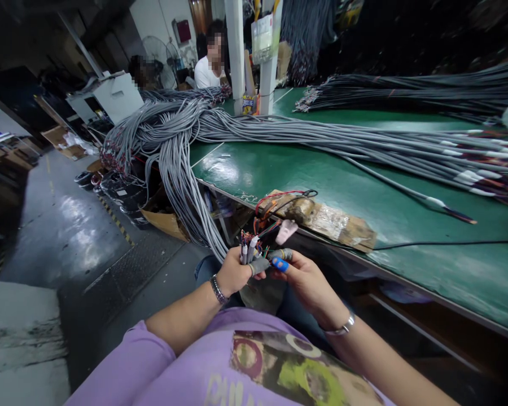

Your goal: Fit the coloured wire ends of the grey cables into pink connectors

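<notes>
In front of my lap, my left hand (239, 270) is closed round the ends of several grey cables (203, 217), their stripped coloured wires (249, 238) sticking up past the fist. Close by on its right, my right hand (302, 276) pinches at the thin wires, with a blue wrap on the thumb and a grey cover on a finger. What exactly sits between those fingertips is too small to make out. Just beyond the hands, red and black leads with orange clips (260, 219) hang at a wooden board (328, 221) on the table edge.
Long grey cables (279, 131) lie across the green table (410, 270) and drape off its left end. Darker cable bundles (398, 93) lie at the back. A white post (236, 56) rises from the table. Another person (207, 70) sits beyond it. A cardboard box (165, 220) stands below left.
</notes>
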The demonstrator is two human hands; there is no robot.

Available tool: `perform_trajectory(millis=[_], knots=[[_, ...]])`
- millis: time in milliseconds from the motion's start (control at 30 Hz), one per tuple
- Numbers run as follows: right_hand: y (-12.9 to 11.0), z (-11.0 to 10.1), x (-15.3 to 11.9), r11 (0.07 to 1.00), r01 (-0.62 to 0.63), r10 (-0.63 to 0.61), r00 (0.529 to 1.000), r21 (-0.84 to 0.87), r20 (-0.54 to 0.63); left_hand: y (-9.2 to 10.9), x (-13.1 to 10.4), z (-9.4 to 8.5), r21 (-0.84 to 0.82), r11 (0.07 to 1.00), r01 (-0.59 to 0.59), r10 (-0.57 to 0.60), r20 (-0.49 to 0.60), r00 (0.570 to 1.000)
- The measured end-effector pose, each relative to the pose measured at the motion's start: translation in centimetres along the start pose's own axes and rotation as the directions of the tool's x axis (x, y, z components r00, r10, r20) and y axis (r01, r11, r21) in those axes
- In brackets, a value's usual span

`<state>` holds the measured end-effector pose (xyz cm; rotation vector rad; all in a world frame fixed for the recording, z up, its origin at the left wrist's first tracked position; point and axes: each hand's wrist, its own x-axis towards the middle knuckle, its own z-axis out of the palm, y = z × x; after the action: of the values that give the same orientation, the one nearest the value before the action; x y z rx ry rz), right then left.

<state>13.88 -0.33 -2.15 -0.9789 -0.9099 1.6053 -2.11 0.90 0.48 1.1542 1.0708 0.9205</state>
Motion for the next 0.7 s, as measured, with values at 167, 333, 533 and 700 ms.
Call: perform_trajectory(millis=[167, 333, 533, 700], knots=[[0.04, 0.17, -0.2, 0.998, 0.003, -0.002, 1.0, 0.065, -0.021, -0.1, 0.13, -0.02, -0.003, 1.0, -0.024, 0.024, 0.005, 1.0], [-0.16, 0.26, -0.27, 0.991, -0.04, 0.038, 0.999, 0.13, 0.024, -0.19, 0.25, -0.05, -0.014, 0.999, -0.031, 0.032, 0.022, 0.999], [0.31, 0.05, -0.12, 0.999, 0.043, -0.043, 0.999, 0.02, 0.028, 0.0, 0.19, -0.22, 0.012, 1.0, -0.017, 0.016, 0.047, 0.999], [-0.03, 0.06, 0.14, 0.987, -0.087, 0.074, 0.992, 0.131, 0.1, -0.39, 0.43, -0.61, -0.023, 1.0, -0.011, 0.013, 0.074, 0.997]])
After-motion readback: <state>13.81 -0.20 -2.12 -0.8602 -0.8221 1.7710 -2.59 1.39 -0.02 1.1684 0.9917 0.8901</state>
